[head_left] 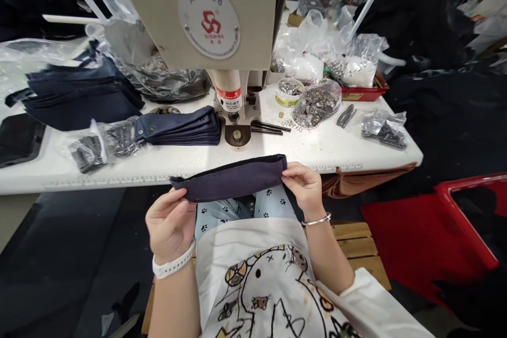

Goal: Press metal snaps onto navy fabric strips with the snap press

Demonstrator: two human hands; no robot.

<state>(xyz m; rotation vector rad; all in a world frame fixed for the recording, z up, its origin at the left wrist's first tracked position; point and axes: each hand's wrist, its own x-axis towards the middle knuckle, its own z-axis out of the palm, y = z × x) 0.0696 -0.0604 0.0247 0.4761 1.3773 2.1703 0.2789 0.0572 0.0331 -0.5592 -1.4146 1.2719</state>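
Note:
A dark navy fabric strip (237,179) is stretched between my two hands, just off the table's front edge and above my lap. My left hand (170,222) pinches its left end between thumb and fingers. At the other end, my right hand (303,185) grips the corner the same way. Beyond the strip stands a snap-fastening press (236,137), its round die on a dark metal base under the punch. Left of that base lies a neat stack of navy fabric strips (178,127), with metal snaps showing on the top one.
On the white table (277,153), a tub of metal parts (289,90) and a bag of snaps (317,103) sit right of the press. A red tray (362,94) is behind them. More navy pieces (83,95) and small bags (103,145) lie left. A red chair (428,237) stands right.

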